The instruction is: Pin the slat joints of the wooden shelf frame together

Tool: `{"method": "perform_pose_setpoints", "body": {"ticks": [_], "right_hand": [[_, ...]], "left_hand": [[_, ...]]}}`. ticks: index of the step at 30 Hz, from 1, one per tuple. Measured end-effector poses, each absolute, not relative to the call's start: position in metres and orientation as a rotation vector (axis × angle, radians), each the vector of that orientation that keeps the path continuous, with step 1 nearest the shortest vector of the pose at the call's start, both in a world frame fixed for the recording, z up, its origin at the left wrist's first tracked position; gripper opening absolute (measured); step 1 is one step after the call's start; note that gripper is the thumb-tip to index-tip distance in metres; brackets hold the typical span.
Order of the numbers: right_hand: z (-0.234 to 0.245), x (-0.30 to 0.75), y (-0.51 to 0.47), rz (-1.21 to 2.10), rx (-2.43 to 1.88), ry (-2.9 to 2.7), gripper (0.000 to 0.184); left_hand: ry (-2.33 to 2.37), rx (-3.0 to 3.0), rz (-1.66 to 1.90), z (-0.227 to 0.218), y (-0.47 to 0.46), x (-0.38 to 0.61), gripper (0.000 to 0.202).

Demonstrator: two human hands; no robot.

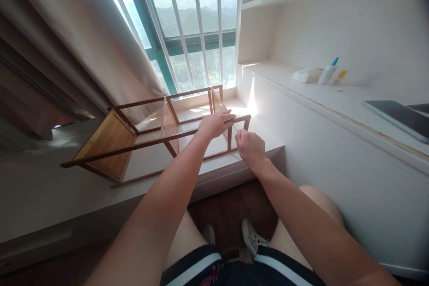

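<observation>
A brown wooden shelf rack (150, 144) lies on its side on the white window ledge, its panels standing upright between dark rails. My left hand (215, 124) is closed over the near upper rail, close to its right end. Just right of it, my right hand (250, 146) is closed in a fist below that rail. A thin, light-coloured shaft (235, 129) sticks out of the right fist toward the rail by my left fingers. The rest of this tool is hidden inside the fist, so its kind does not show.
A white railing (201, 31) and window stand behind the rack, with a grey curtain (110, 44) at left. On the white counter (288, 87) at right are a white tissue pack (306, 75), a blue-tipped bottle (327, 73) and a tablet (400, 118). My feet are on the dark floor.
</observation>
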State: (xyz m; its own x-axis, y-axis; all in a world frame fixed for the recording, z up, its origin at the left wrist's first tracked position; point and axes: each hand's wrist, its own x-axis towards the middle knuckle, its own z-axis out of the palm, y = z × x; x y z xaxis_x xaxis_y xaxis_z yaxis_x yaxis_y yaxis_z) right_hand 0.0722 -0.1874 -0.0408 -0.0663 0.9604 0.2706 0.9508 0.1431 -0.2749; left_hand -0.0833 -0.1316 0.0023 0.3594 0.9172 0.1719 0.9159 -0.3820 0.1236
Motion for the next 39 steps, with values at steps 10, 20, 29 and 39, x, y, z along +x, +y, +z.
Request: {"method": "perform_pose_setpoints", "body": {"ticks": [10, 20, 29, 39], "right_hand": [[-0.040, 0.076, -0.177, -0.033, -1.860, -2.120, 0.044], [-0.041, 0.075, -0.178, -0.045, -1.847, -2.148, 0.044], [-0.039, 0.078, -0.177, -0.129, -1.841, -2.168, 0.044], [-0.031, 0.078, -0.175, -0.176, -1.736, -2.250, 0.047]], "left_hand": [[1.750, 2.594, 0.337, 0.002, -0.132, -0.083, 0.036], [1.760, 2.580, 0.324, 0.001, -0.131, -0.082, 0.037], [1.755, 2.592, 0.331, -0.001, -0.129, -0.084, 0.038], [1.762, 2.583, 0.323, 0.000, -0.129, -0.082, 0.037]]}}
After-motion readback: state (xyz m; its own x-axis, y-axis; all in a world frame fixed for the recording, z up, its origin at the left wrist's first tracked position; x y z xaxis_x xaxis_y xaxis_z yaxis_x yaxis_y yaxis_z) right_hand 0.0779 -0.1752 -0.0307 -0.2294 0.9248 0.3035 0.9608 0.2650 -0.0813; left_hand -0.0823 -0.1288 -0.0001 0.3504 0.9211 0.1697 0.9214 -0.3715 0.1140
